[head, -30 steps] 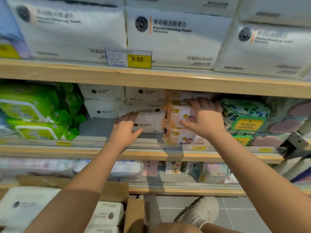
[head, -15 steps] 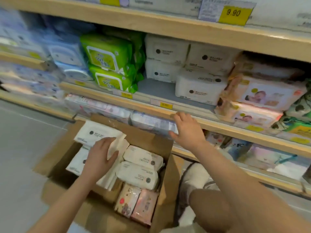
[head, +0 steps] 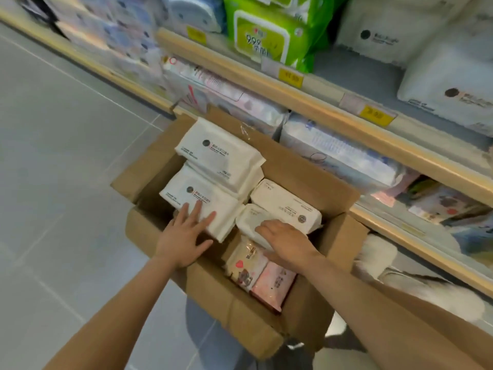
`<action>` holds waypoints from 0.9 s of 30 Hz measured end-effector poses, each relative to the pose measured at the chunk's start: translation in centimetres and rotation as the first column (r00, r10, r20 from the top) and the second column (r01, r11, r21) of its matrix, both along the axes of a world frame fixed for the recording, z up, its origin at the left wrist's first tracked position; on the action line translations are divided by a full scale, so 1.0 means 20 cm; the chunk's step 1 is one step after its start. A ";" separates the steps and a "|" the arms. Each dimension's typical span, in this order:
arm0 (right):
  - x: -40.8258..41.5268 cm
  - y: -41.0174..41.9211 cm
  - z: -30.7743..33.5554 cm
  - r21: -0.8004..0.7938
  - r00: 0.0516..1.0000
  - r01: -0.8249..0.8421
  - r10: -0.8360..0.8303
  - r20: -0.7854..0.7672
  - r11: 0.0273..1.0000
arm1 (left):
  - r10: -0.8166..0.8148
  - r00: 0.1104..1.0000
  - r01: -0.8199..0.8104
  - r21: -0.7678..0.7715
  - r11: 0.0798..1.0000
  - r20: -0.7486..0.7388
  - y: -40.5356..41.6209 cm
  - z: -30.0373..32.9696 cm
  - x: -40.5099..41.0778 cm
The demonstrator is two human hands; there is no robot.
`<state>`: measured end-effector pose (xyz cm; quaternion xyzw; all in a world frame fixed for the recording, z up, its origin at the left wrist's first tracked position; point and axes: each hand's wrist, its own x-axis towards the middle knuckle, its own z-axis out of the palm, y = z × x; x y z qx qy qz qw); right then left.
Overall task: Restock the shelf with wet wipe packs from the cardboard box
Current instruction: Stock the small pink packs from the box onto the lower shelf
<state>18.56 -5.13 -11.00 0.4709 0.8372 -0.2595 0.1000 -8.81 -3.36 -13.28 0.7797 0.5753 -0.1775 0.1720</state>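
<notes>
I am looking down at a store shelf [head: 314,102] that runs across the top and right of the view, its wooden lip carrying yellow price tags. On the upper level sit green packs [head: 269,36] and, at far right, large white packs [head: 450,84] like those I am restocking, with a bare stretch of shelf between them.

Below it, on the grey tiled floor [head: 53,156], stands the open cardboard box [head: 306,169], flaps spread. Inside, two big white packs [head: 218,156] lie stacked at the left, two smaller white packs [head: 285,204] at the right, and two pink packs [head: 258,273] stand on edge nearest me.

My left hand [head: 184,236] lies flat, fingers straight and spread, on the nearer big white pack [head: 197,201]; it holds nothing yet. My right hand [head: 285,241] rests on the nearer small white pack [head: 253,222], fingers bent over it; whether they have closed round it, I cannot tell.

To do this pick well, I judge each hand should slide to the pack's short edge and curl under it, since the soft wrappers will sag and slip if pinched from above. Lift straight up to clear the neighbouring packs and the flaps.
</notes>
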 end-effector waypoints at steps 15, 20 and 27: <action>-0.15 -0.10 -0.35 -0.133 0.994 -0.100 0.105 0.029 0.986 | 0.019 1.000 -0.020 0.187 0.982 0.006 -0.03 -0.07 -0.01; -0.19 -0.11 -0.46 -0.054 0.992 -0.103 0.107 0.072 0.993 | 0.018 1.000 -0.018 0.193 0.981 0.004 -0.03 -0.09 -0.01; -0.23 -0.05 -0.41 0.025 0.988 -0.156 0.156 0.019 0.987 | 0.026 1.000 -0.027 0.181 0.983 0.007 -0.02 -0.08 -0.01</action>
